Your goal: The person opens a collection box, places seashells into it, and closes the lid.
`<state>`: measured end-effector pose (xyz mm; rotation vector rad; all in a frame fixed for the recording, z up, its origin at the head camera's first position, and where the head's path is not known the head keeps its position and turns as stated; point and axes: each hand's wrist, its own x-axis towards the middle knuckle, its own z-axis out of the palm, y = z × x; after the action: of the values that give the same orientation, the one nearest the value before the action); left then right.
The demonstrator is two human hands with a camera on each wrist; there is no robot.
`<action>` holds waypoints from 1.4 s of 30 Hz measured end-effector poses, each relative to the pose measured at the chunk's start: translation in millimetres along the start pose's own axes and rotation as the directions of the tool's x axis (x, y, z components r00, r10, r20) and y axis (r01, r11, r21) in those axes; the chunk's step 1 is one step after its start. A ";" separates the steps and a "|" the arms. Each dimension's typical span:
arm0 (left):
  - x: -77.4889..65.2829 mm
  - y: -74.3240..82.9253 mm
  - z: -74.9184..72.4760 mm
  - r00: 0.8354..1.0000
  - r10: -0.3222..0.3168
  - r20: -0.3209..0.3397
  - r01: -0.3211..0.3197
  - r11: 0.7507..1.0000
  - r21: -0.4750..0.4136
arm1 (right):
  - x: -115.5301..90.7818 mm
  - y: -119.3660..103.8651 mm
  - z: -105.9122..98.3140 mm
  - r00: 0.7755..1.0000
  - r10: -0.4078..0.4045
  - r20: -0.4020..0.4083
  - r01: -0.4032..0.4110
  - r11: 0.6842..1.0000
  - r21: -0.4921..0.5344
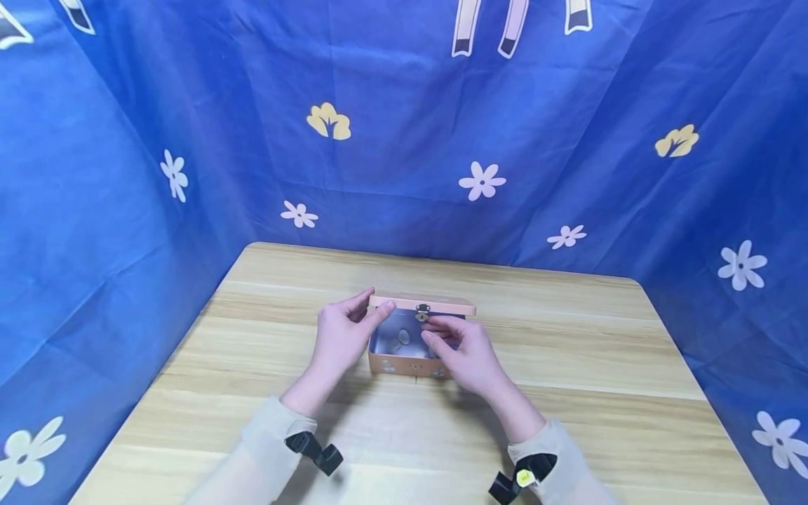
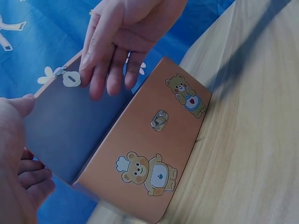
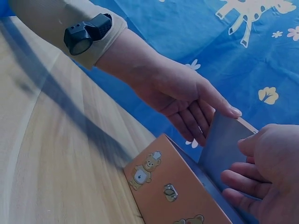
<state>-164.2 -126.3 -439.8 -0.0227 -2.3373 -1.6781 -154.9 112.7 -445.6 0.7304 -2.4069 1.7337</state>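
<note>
A small orange tin box (image 1: 404, 365) with bear pictures stands on the table, its hinged lid (image 1: 451, 304) raised. My left hand (image 1: 341, 333) grips the lid's left edge, the thumb on its front rim and the fingers behind. A metal latch plate (image 2: 71, 79) hangs from the lid's front edge. Right beside that plate are the fingertips of my right hand (image 1: 467, 351), loosely bent; whether they touch it I cannot tell. On the box front is a metal catch (image 2: 159, 120). The grey inside of the box (image 1: 391, 330) shows partly, the right part hidden by my right hand.
The box rests near the middle of a light wooden table (image 1: 600, 393). Blue cloth (image 1: 404, 140) with flower prints hangs behind the table and along both sides. A black wrist camera (image 1: 315, 452) is strapped to each sleeve.
</note>
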 end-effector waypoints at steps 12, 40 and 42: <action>-4.2 -2.9 -0.3 1.000 0.020 0.006 -0.020 1.000 0.015 | -2.3 -3.5 5.4 1.000 0.003 -0.027 -0.002 0.999 0.043; -20.6 -21.3 -3.6 0.997 0.061 0.040 -0.062 0.998 0.013 | -22.0 -1.8 14.7 0.995 0.101 0.014 -0.102 0.992 0.080; -21.2 -22.3 -3.9 0.997 0.063 0.040 -0.064 0.998 0.013 | -23.3 -1.5 15.1 0.993 0.116 0.024 -0.118 0.989 0.086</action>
<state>-146.6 -134.3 -464.0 -0.1270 -2.3510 -1.6452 -130.7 106.2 -457.5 0.6293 -2.4464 1.8949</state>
